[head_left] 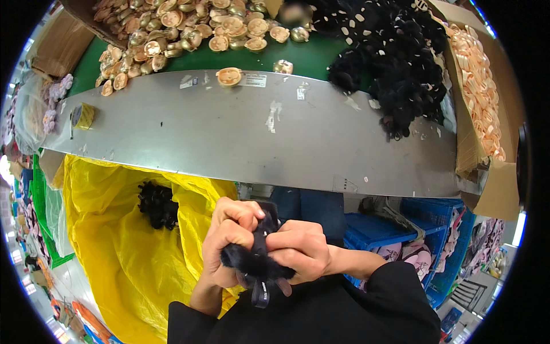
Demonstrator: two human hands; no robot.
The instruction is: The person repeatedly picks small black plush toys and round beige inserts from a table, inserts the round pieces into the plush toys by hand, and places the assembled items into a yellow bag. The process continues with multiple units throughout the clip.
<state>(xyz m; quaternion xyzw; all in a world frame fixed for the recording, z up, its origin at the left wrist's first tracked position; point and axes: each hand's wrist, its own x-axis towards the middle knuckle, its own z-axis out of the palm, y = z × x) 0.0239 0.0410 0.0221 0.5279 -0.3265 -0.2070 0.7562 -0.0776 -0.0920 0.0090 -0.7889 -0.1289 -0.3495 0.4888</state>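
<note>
Black fur (256, 266) sits bunched between the left hand (229, 236) and right hand (302, 250); both hold it, so neither is nearer; its long way is hard to tell.

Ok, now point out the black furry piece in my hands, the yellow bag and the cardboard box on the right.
Black furry piece (251, 262): head view, on its lower fur.
Yellow bag (109, 241): head view, on its left side.
Cardboard box (498, 188): head view, on its near flap.

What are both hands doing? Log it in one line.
left hand: grips black fur piece; right hand: grips same piece; yellow bag: black pieces inside
</note>
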